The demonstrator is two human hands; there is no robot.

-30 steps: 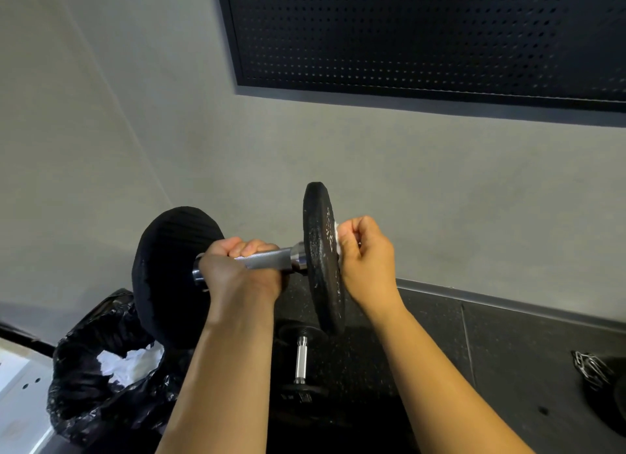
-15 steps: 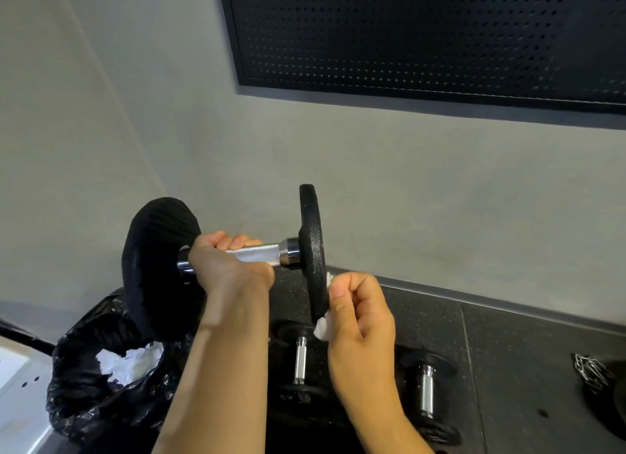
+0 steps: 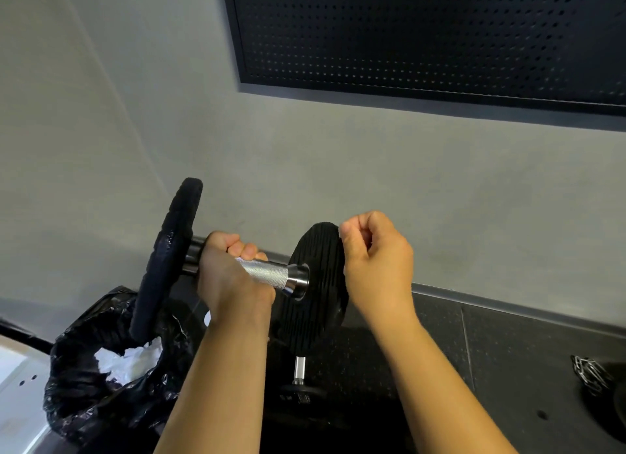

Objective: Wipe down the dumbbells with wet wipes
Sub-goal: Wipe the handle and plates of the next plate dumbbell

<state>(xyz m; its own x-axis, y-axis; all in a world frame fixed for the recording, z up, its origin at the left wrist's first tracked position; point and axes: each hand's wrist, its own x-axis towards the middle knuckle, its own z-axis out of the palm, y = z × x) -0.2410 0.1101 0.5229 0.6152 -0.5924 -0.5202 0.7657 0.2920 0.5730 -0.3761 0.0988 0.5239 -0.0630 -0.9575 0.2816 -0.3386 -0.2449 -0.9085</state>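
While the left hand (image 3: 233,277) clamps the knurled chrome handle (image 3: 267,273) of the black-plated dumbbell (image 3: 292,279) at lower centre, the right hand (image 3: 372,250) curls against its ribbed plate (image 3: 318,304) at the top rim, any wet wipe hidden. Turning the bar steadily would bring the whole rim under that fist.

Gym: dumbbells (image 3: 267,274), rubber floor tiles (image 3: 508,352)

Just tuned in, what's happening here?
A person is cleaning a dumbbell. The left hand grips its handle and holds it up off the floor. The right hand is curled at the top rim of the right plate, apparently around a wipe I can't see. Another dumbbell lies below, and a black bag holds white wads.
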